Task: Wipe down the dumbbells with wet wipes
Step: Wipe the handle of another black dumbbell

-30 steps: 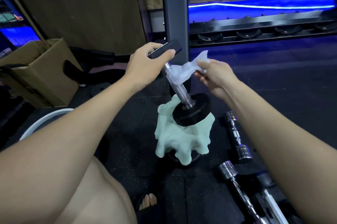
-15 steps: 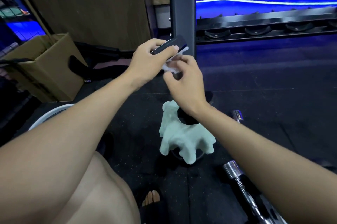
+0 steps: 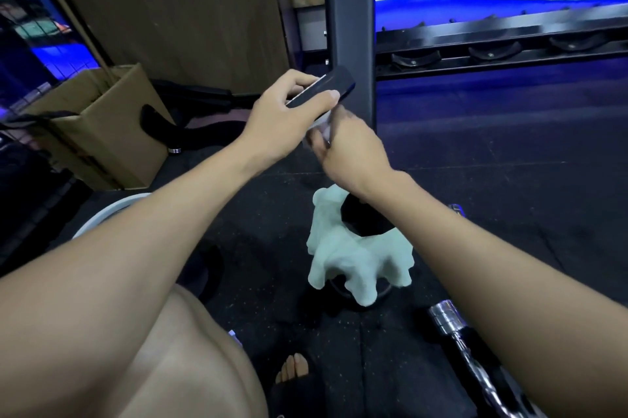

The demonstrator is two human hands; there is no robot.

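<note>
A dumbbell stands tilted on end, its lower black plate (image 3: 367, 220) resting on a pale green cloth (image 3: 356, 261). My left hand (image 3: 289, 118) grips the upper black plate (image 3: 326, 88). My right hand (image 3: 350, 149) is wrapped around the handle just under that plate, holding a white wet wipe (image 3: 321, 127) against the bar. The handle itself is hidden by my right hand and wrist.
A chrome dumbbell handle (image 3: 455, 322) lies on the black rubber floor at lower right, another chrome end (image 3: 455, 208) behind my right forearm. A cardboard box (image 3: 102, 132) stands left. A grey rack post (image 3: 350, 26) rises just behind the hands. My foot (image 3: 292, 366) is below.
My right hand brought the wipe from the right onto the handle and closed around it just under the upper plate. My left hand keeps its hold on the upper plate.
</note>
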